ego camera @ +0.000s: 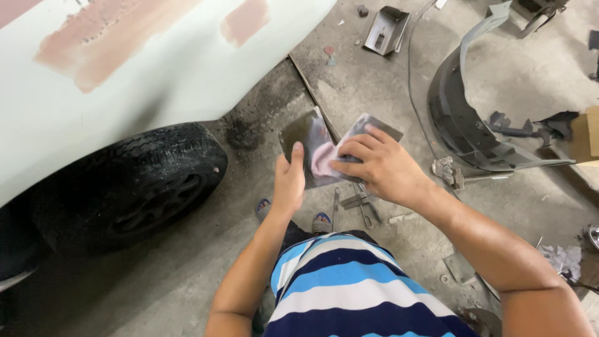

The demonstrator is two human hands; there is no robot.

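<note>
While L hand [288, 184] grips board [306, 146] | R hand [380, 165] presses spreader [374, 129] (pink filler [324, 159])

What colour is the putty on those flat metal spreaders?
Pale pink putty, between two grey metal spreaders; head view.

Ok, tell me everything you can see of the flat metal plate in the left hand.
The metal plate is a thin, flat, dark grey sheet, roughly rectangular, smeared with pale pink putty toward its right side. The left hand grips its lower left edge, thumb on the face, holding it tilted above the concrete floor. A second, smaller flat blade in the right hand lies against its right edge at the putty.
</note>
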